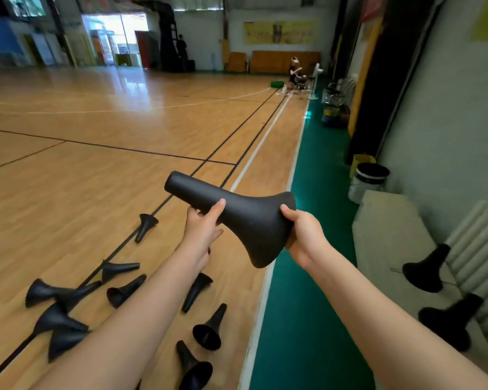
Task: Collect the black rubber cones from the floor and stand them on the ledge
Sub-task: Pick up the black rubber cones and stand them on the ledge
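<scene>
Wooden floor (pixel 96 170): a scatter of black cones (pixel 124 291) is laid on its side near the green-painted right edge.
Ledge (pixel 383 220), set along the wall: two upright cones are stood base down, one (pixel 426 270) further along, one (pixel 448 319) toward the near end.
Held cone (pixel 245 218): kept sideways in the air above the floor's right edge, narrow end leftward.
Right hand (pixel 303 237): clasped on the flared base.
Left hand (pixel 202 226): wrapped round the neck.

Floor cones (pixel 146 226) (pixel 119 270) (pixel 126 291) (pixel 40 291) (pixel 54 316) (pixel 65 342) (pixel 196 291) (pixel 209 330) (pixel 193 370): nine, lower left
Held cone (pixel 245 220): one, centre
Ledge cones (pixel 426 270) (pixel 448 319): two, lower right
Grips (pixel 200 229) (pixel 302 237): two, centre
Bin (pixel 369 181): one, right
</scene>
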`<state>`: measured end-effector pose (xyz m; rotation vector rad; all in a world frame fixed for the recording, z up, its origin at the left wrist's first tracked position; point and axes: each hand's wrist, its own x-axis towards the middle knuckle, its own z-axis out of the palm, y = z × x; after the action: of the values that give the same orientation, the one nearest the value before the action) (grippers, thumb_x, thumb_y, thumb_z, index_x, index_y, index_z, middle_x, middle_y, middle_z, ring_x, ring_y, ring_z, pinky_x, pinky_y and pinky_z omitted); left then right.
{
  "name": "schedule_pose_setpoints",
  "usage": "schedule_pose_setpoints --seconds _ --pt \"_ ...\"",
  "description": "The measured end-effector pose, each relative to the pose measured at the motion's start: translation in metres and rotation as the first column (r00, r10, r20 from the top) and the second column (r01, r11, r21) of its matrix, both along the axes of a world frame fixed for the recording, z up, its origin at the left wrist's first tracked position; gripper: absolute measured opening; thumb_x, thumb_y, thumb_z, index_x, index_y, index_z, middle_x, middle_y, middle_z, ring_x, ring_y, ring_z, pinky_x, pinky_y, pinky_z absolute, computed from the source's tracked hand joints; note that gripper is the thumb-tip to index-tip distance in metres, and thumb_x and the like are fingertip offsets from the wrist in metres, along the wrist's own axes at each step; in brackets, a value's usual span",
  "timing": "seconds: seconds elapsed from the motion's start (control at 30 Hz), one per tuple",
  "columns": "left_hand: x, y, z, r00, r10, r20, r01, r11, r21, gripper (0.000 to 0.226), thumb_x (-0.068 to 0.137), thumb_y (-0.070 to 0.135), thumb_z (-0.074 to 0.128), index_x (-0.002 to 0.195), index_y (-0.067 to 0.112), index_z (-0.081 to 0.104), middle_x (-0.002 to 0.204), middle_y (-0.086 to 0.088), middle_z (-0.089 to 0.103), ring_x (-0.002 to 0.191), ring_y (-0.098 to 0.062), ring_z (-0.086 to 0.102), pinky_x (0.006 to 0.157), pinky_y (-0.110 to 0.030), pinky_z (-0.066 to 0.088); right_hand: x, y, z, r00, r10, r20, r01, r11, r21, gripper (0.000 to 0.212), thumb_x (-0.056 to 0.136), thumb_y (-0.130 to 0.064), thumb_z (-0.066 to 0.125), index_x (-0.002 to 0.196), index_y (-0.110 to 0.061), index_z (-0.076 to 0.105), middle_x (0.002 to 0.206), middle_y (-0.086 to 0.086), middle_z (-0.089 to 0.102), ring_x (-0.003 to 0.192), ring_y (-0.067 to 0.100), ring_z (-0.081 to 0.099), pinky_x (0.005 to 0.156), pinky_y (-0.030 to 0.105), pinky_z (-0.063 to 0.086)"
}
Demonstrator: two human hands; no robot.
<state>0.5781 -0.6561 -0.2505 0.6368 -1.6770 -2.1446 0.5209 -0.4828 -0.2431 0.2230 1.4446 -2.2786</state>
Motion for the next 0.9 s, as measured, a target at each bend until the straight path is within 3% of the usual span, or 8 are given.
schedule_pose_setpoints --seconds 0.13,0.27,0.43,0.5,0.6,0.77,0.9 --pt "-0.038 0.033 -0.007 0.99 -0.144 -0.004 0.143 0.988 -0.061 0.074 0.086 0.035 0.067 0.147 0.033 0.025 0.14 -0.002 0.049 0.126 -0.024 0.05 0.101 -0.043 0.044 -0.01 0.044 -0.009 0.991 -0.134 0.008 0.134 0.991 -0.013 0.022 0.092 -0.012 0.056 0.113 -0.006 0.063 0.1 0.006 0.074 0.096 0.022 0.069 0.074 0.03 0.054" --pt "-0.08 0.083 -0.009 0.971 -0.238 -0.014 0.235 0.965 -0.114 0.072 0.086 0.036 0.066 0.145 0.033 0.026 0.144 -0.002 0.045 0.129 -0.024 0.047 0.102 -0.042 0.043 -0.029 0.095 -0.016 0.974 -0.227 -0.005 0.227 0.973 0.036 0.017 0.094 -0.013 0.054 0.108 -0.008 0.063 0.086 0.001 0.076 0.08 0.015 0.071 0.058 0.023 0.053" --pt "-0.142 0.179 -0.008 0.919 -0.395 -0.006 0.391 0.911 -0.133 0.051 0.088 0.03 0.066 0.128 0.029 0.035 0.131 0.001 0.05 0.111 -0.017 0.052 0.078 -0.028 0.047 -0.063 0.187 -0.023 0.915 -0.403 0.023 0.4 0.913 0.075 0.027 0.095 -0.013 0.054 0.121 -0.005 0.055 0.095 0.004 0.069 0.085 0.019 0.065 0.062 0.027 0.049" --pt "-0.164 0.217 -0.008 0.889 -0.458 0.011 0.454 0.877 -0.159 0.048 0.087 0.029 0.068 0.124 0.026 0.037 0.128 0.001 0.051 0.11 -0.017 0.052 0.086 -0.033 0.049 -0.074 0.224 -0.027 0.889 -0.458 0.029 0.454 0.887 0.09 0.033 0.095 -0.015 0.055 0.126 -0.006 0.051 0.101 0.006 0.067 0.086 0.02 0.063 0.067 0.029 0.049" --pt "-0.198 0.271 -0.01 0.835 -0.549 0.034 0.543 0.813 -0.211 0.058 0.085 0.028 0.071 0.133 0.019 0.04 0.129 0.0 0.053 0.118 -0.019 0.052 0.104 -0.044 0.042 -0.095 0.278 -0.038 0.831 -0.555 0.032 0.549 0.829 0.107 0.041 0.095 -0.015 0.055 0.134 -0.002 0.047 0.123 0.014 0.062 0.1 0.028 0.06 0.085 0.036 0.047" --pt "-0.252 0.356 -0.01 0.771 -0.637 0.005 0.614 0.741 -0.272 0.038 0.085 0.028 0.07 0.118 0.026 0.05 0.117 0.005 0.062 0.112 -0.015 0.058 0.101 -0.038 0.045 -0.126 0.356 -0.06 0.736 -0.675 0.052 0.658 0.731 0.18 0.043 0.094 -0.02 0.058 0.133 -0.006 0.047 0.108 0.01 0.065 0.096 0.026 0.063 0.077 0.036 0.051" --pt "-0.289 0.396 -0.003 0.757 -0.651 -0.057 0.615 0.739 -0.274 0.039 0.086 0.033 0.068 0.121 0.033 0.051 0.12 0.008 0.06 0.114 -0.012 0.056 0.097 -0.032 0.045 -0.144 0.395 -0.081 0.684 -0.722 0.103 0.68 0.683 0.268 0.039 0.093 -0.022 0.06 0.127 -0.006 0.049 0.107 0.012 0.064 0.097 0.029 0.062 0.069 0.037 0.051"
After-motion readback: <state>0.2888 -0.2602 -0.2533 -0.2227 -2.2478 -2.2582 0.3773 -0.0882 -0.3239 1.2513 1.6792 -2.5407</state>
